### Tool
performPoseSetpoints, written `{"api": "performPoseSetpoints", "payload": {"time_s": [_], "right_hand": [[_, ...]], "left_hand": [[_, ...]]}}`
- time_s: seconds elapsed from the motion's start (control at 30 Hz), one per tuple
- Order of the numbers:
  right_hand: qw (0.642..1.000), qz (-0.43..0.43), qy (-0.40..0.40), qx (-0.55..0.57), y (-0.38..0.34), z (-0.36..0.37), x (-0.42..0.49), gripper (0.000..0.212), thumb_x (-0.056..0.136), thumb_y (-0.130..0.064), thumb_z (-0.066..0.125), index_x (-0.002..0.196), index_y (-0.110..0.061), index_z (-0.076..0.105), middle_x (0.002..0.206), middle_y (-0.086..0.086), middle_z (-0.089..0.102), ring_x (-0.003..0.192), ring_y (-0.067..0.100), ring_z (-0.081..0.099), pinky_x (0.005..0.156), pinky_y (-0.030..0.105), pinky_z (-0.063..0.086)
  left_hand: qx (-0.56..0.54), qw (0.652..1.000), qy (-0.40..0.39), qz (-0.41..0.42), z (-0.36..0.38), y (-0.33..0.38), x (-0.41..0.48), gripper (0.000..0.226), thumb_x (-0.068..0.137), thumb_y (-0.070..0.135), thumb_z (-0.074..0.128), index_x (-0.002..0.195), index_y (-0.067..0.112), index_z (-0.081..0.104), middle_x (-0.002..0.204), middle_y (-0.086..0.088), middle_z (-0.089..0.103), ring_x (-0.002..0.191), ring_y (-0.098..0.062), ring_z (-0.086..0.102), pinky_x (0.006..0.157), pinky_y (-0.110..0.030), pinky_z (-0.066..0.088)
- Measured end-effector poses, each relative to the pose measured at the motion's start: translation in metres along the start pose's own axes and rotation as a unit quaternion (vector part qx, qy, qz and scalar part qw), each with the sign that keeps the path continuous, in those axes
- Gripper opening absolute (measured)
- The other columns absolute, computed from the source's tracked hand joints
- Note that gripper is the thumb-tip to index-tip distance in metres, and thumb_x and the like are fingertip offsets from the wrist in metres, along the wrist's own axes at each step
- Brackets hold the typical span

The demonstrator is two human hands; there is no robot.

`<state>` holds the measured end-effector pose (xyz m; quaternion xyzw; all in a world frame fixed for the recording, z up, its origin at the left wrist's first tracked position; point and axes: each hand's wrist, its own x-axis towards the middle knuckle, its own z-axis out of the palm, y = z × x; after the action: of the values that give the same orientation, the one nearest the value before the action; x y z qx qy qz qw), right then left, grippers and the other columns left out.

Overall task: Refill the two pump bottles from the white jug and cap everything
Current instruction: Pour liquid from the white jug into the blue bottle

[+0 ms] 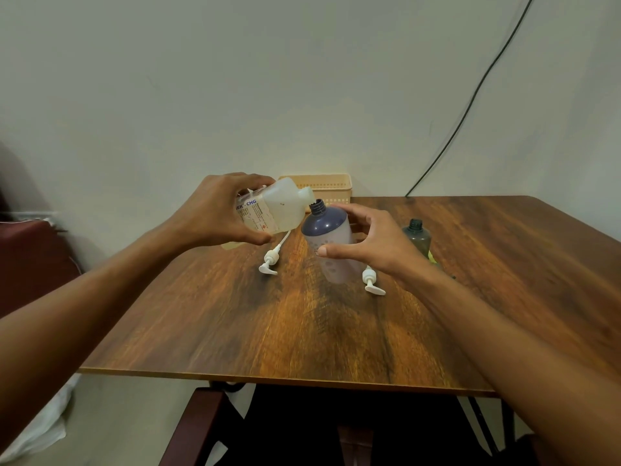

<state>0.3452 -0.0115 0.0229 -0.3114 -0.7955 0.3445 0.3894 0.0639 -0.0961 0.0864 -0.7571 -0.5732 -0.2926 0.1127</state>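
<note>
jug [279,210], white translucent plastic, printed label with blue lettering; held tipped on its side above the bench [302,324] in the left hand [215,210], whose grip is closed around the jug's base end, thumb underneath and fingers over the top. jug mouth uncapped, pointing right, just beside and slightly above the open neck of the purple bottle; whether they touch cannot be told.

purple bottle [327,230], dark purple shoulder fading to a pale lower body with small spots, threaded neck uncapped; leans toward the jug, near the bench centre. right hand [366,240] cups it from the right side, thumb across the front and fingers curled round the back, grip closed on the bottle.

pump heads, two, white. left pump [270,260] lies on the bench below the jug, its dip tube running up behind the left hand. right pump [372,282] lies just right of the purple bottle's base, under the right wrist.

green bottle [416,237], dark tinted, upright, neck open, stands right of the right hand.

basket [331,186], beige slotted plastic, sits at the far bench edge against the wall [302,79].

cable [470,105], black, runs down the wall to the bench's far right.
</note>
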Motion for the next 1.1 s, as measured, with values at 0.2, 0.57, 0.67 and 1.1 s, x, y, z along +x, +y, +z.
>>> {"api": "performPoseSetpoints", "payload": {"time_s": [0.2, 0.57, 0.67, 1.1], "right_hand": [[1.0, 0.003, 0.0, 0.002, 0.0012, 0.0014, 0.0004, 0.088, 0.075, -0.04, 0.096, 0.153, -0.027, 0.057, 0.145, -0.005, 0.066, 0.128, 0.017, 0.063, 0.105, 0.042, 0.059], [1.0, 0.003, 0.002, -0.001, 0.004, 0.0024, 0.0026, 0.084, 0.073, -0.045, 0.097, 0.148, -0.034, 0.06, 0.135, -0.016, 0.067, 0.121, 0.005, 0.063, 0.094, 0.028, 0.058], [1.0, 0.003, 0.004, -0.001, 0.0045, 0.0024, 0.0023, 0.085, 0.072, -0.046, 0.097, 0.148, -0.034, 0.06, 0.136, -0.015, 0.067, 0.122, 0.005, 0.064, 0.093, 0.027, 0.058], [1.0, 0.012, 0.004, -0.002, 0.0002, 0.0032, 0.0007, 0.088, 0.074, -0.042, 0.097, 0.152, -0.029, 0.058, 0.143, -0.007, 0.067, 0.126, 0.014, 0.064, 0.104, 0.042, 0.06]], "left_hand": [[0.004, 1.0, 0.0, -0.001, -0.002, 0.0, 0.0002, 0.095, 0.062, 0.046, 0.096, 0.146, 0.023, 0.058, 0.128, 0.001, 0.07, 0.107, -0.018, 0.067, 0.088, -0.039, 0.061], [0.006, 1.0, 0.0, -0.002, -0.0015, 0.0004, -0.0007, 0.095, 0.062, 0.045, 0.097, 0.145, 0.022, 0.058, 0.128, 0.001, 0.07, 0.107, -0.017, 0.067, 0.088, -0.037, 0.06], [0.004, 1.0, -0.004, 0.0, -0.0016, 0.0004, -0.0005, 0.096, 0.061, 0.048, 0.096, 0.145, 0.023, 0.058, 0.128, 0.001, 0.07, 0.107, -0.017, 0.067, 0.087, -0.036, 0.06], [0.014, 1.0, -0.005, 0.002, -0.0035, 0.0007, -0.0002, 0.095, 0.061, 0.047, 0.096, 0.145, 0.024, 0.058, 0.126, 0.002, 0.07, 0.107, -0.018, 0.066, 0.089, -0.039, 0.059]]}}
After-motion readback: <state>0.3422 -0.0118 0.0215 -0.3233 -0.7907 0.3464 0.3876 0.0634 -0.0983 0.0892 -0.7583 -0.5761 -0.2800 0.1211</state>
